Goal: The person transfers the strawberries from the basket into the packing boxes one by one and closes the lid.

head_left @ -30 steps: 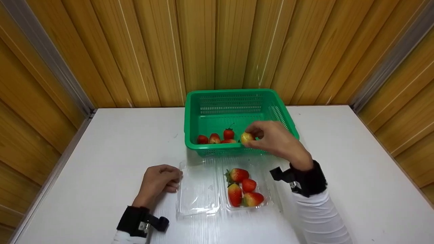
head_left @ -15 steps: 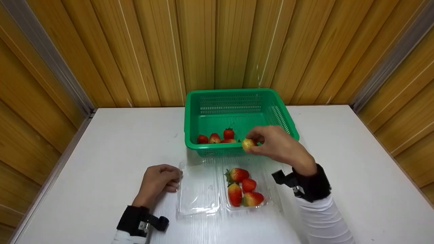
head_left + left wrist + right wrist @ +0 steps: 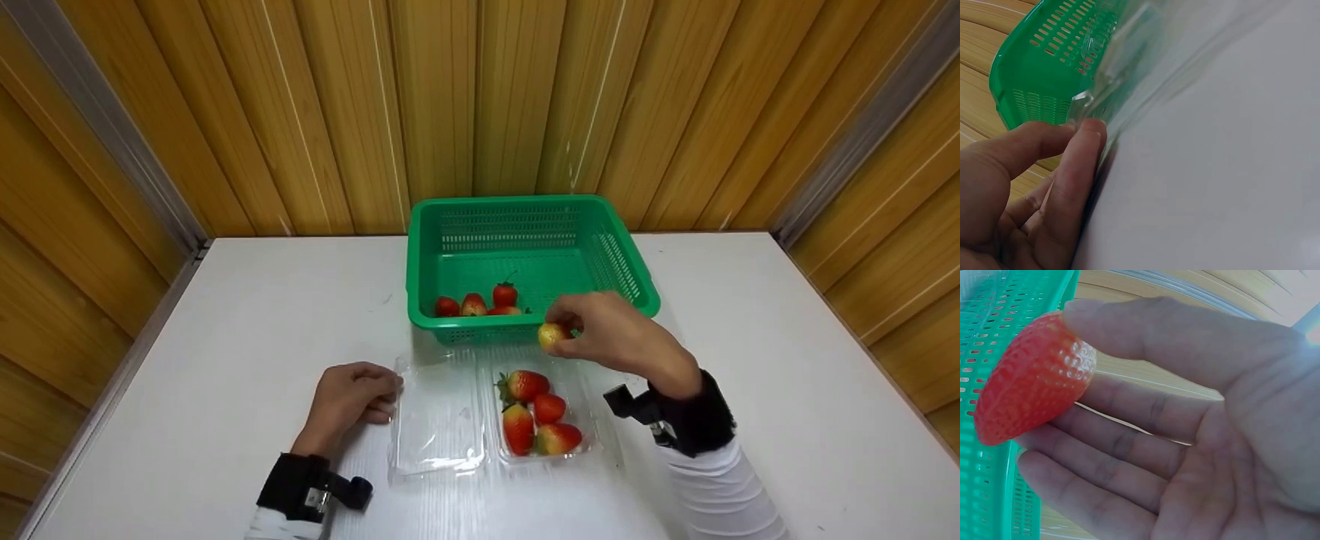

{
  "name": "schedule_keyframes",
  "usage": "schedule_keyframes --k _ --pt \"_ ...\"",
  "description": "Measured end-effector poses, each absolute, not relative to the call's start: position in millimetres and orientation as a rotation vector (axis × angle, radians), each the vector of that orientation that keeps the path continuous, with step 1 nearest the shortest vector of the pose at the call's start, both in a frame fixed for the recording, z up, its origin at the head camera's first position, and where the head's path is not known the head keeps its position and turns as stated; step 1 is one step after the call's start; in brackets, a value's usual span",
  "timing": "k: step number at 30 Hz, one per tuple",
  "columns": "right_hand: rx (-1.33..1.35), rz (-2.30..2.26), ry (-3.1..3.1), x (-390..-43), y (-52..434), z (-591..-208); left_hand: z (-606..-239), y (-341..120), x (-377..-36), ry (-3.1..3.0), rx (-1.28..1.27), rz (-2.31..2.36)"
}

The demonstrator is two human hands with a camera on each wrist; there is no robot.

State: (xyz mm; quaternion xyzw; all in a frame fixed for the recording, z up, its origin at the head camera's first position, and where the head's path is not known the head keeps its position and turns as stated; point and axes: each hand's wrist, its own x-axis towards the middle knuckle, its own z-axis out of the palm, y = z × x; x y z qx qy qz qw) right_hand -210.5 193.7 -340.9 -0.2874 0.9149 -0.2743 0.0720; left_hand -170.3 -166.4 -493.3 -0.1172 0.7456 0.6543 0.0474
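Observation:
My right hand [image 3: 619, 334] pinches a strawberry [image 3: 553, 337] between thumb and fingers, just in front of the near rim of the green basket [image 3: 525, 320]. Up close in the right wrist view, that strawberry [image 3: 1036, 377] is red, with a pale end near the thumb. Below it lies an opened clear plastic clamshell box [image 3: 480, 465]; several red strawberries [image 3: 517, 429] sit in its right half. At the lid's left edge my left hand [image 3: 351, 397] pinches the thin plastic between thumb and index finger, as the left wrist view shows at the fingertips [image 3: 1092, 132].
More strawberries [image 3: 505, 295] lie inside the basket, along its near side. The white table [image 3: 285, 300] ends at the back against a wood-patterned panel wall [image 3: 442, 97], with similar walls at both sides.
The right hand has moved the strawberry from over the basket's near rim towards me, nearer the box. My left hand has stayed at the lid's edge.

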Motion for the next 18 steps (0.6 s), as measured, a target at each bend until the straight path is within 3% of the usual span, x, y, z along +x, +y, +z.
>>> schedule_keyframes --k 18 --pt "-0.86 -0.764 2.707 -209.7 184.4 -347.5 -490.7 -166.4 -170.1 2.267 -0.344 1.993"
